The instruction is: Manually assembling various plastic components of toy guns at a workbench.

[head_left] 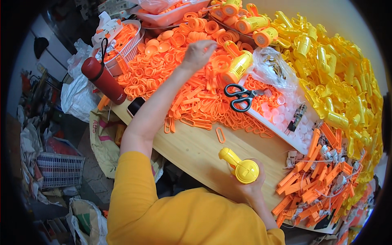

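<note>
My right hand [254, 179] is wrapped round a yellow hair-dryer-shaped plastic housing [246, 171], held above the near part of the wooden table. The housing's round end faces up, and its stubby handle points to the upper left. Farther off, my left hand [199, 55] reaches over a heap of orange plastic rings [163, 61]. Its fingers stretch to the right, slightly apart, with nothing visible in them. Just right of that hand lies a yellow housing with orange parts [238, 67]. A single orange loop [220, 135] lies on the wood [192, 147] between my hands.
Black-handled scissors [241, 98] rest by a white tray [281, 132] of translucent caps. Yellow housings [326, 73] pile up at right, above orange strips with wires [314, 183]. A red flask [104, 79], a phone [135, 106] and a basket [128, 47] stand left.
</note>
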Motion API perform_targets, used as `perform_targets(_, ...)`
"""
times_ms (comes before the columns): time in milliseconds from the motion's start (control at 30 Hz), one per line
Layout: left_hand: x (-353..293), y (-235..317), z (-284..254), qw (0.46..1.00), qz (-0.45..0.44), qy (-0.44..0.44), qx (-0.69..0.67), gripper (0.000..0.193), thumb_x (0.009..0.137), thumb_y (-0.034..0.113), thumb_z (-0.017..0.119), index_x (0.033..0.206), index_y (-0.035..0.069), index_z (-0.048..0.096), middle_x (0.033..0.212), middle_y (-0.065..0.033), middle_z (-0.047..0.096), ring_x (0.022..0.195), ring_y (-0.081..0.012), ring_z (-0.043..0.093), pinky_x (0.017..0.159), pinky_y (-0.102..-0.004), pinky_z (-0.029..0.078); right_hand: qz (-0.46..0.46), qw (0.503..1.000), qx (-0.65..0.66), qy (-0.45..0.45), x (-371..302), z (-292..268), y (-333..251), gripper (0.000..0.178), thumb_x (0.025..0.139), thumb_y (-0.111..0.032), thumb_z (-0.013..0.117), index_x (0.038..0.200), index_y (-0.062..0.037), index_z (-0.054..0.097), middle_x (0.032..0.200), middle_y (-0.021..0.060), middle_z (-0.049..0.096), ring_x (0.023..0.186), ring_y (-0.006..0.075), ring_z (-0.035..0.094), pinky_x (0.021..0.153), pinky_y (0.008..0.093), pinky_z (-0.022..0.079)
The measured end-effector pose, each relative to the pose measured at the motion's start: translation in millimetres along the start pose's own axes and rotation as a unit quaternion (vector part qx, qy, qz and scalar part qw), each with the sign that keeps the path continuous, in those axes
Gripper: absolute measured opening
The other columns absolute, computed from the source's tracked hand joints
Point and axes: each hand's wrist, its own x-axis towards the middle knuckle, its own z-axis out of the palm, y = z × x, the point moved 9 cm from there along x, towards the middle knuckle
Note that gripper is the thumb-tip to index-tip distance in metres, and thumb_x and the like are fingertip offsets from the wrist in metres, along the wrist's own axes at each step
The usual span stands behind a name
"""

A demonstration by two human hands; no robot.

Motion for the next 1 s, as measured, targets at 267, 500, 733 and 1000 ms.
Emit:
perform_targets(267,-7.0,-142.5,-107.2,0.876,-0.246,-0.042,0.412,0.030,0.077,0.018,0.058,0.105,0.016,0.069,0.104,-0.0130,0.067,0.097,-0.0306,0.062,0.087,-0.0498,0.042,0.011,1.000,-0.009,0.004,-3.3,-2.8,-3.6,0.055,0.054,-0.013,0.083,0.099,-0.0042,0.054,0.086,0.0062,0.059,0.072,0.0188,0.059,0.068,0.0309,0.049)
perform_targets(500,-19.5,-154.6,-78.8,0.814,-0.133,-0.197,0.530,0.023,0.083,0.023,0.051,0.088,0.012,0.070,0.092,-0.0149,0.068,0.086,-0.0339,0.066,0.076,-0.0663,0.040,0.068,0.991,-0.118,0.008,-13.9,-4.9,23.3,0.057,0.054,-0.025,0.082,0.101,-0.0061,0.056,0.088,0.0080,0.063,0.074,0.0239,0.062,0.069,0.0343,0.051)
perform_targets(733,-32.6,14.2,-63.9,0.993,-0.084,-0.058,-0.067,0.028,0.093,0.023,0.050,0.110,0.003,0.061,0.098,-0.0038,0.062,0.094,-0.0163,0.059,0.082,-0.0291,0.045,0.043,0.998,-0.023,0.038,2.5,-4.1,10.9,0.066,0.054,-0.019,0.086,0.109,-0.0022,0.054,0.098,0.0105,0.061,0.086,0.0221,0.062,0.078,0.0331,0.050)
perform_targets(1000,-162.0,194.8,53.6,0.856,-0.263,-0.293,-0.336,0.017,0.095,0.022,0.052,0.091,0.006,0.058,0.080,0.0029,0.051,0.067,-0.0066,0.048,0.061,-0.0216,0.041,-0.022,0.999,-0.001,0.034,-2.1,0.7,-9.9,0.065,0.057,-0.014,0.086,0.111,-0.0008,0.053,0.096,0.0110,0.062,0.085,0.0196,0.063,0.077,0.0308,0.050)
